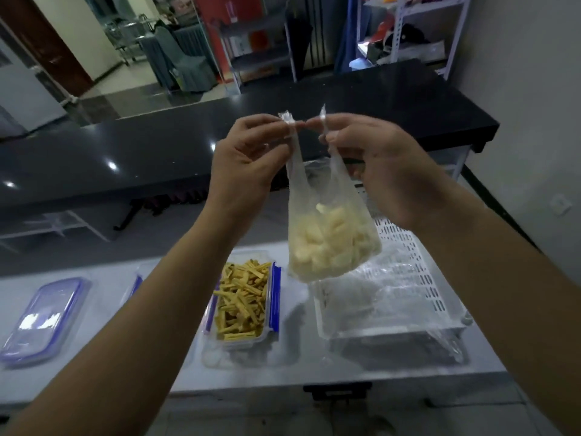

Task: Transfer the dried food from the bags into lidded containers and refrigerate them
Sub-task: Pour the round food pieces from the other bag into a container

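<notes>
Two hands, left (248, 158) and right (374, 165), each pinching one handle of one bag (330, 243); one filled container (243, 302) below.

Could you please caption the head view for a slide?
Both hands hold a clear bag over an open container.

The left forearm (132, 309) hides part of a container (135, 284); crumpled plastic in the basket (421, 278) is blurred.

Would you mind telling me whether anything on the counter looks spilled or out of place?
Nothing looks spilled. The yellow strips sit inside their open container, a lid lies to its left, and both hands hold the bag up by its handles.
</notes>
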A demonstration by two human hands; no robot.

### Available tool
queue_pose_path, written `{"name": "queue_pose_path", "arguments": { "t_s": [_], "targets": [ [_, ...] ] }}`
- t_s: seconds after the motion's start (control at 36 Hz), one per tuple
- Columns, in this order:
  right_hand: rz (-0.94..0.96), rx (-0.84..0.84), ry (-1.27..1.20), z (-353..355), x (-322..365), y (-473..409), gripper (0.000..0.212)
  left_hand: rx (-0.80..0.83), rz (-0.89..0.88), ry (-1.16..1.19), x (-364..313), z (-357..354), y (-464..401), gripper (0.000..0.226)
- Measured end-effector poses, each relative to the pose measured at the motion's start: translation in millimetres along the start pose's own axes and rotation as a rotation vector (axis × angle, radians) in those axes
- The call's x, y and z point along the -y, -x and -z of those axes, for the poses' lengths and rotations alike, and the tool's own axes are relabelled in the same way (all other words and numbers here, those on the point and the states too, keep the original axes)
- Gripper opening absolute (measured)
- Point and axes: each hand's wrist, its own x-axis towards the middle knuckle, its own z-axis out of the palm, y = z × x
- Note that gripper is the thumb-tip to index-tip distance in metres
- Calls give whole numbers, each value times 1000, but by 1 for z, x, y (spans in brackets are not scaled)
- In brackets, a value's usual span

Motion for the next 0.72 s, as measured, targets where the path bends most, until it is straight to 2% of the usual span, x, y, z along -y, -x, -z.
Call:
{"name": "queue_pose_path", "arguments": {
  "t_s": [0.06, 0.19, 0.39, 0.56, 0.61, 0.72],
  "targets": [
    [-15, 20, 47, -25, 5, 6, 36, -3, -80, -33, 2, 16, 10, 26],
    [-52, 60, 9, -92, 10, 21, 35, 45, -199, -80, 10, 72, 32, 29],
    [-146, 133, -236, -198, 25, 26, 30, 182, -118, -125, 27, 179, 63, 24],
    [-205, 104, -289, -293, 38, 11, 18, 270, -45, 7, 38, 288, 97, 25],
    [-238, 113, -330, -321, 43, 1, 14, 292, -2, -36, 49, 324, 113, 36],
    [-277, 165, -332, -375, 47, -26, 25, 294, 89, -211, 84, 389, 157, 85]
  ]
}}
